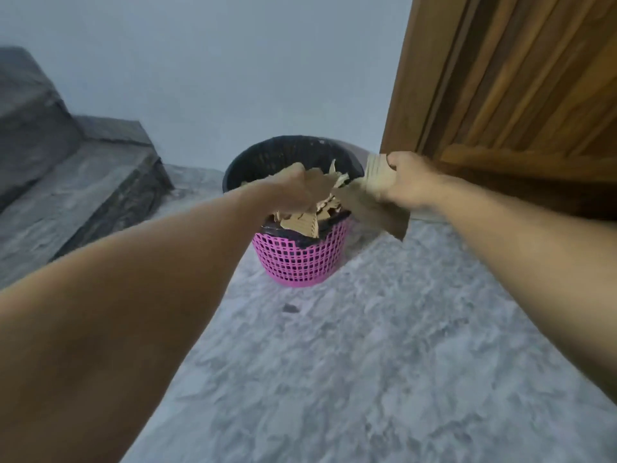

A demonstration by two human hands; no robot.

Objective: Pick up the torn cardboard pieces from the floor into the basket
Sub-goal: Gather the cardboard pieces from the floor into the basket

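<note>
Both hands' fingers curl round cardboard pieces: left hand (293,187), right hand (405,180), over the basket (300,262).

Dim flat daylight, soft shadows; motion blur throughout, wide-angle bending at edges

basket (300,259) on floor (367,362), cardboard pieces (300,222) inside (door (517,95) right)

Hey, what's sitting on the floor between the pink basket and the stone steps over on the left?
Nothing in the head view: only bare grey floor separates the pink basket from the stone steps, though the left forearm hides part of that stretch.
</note>
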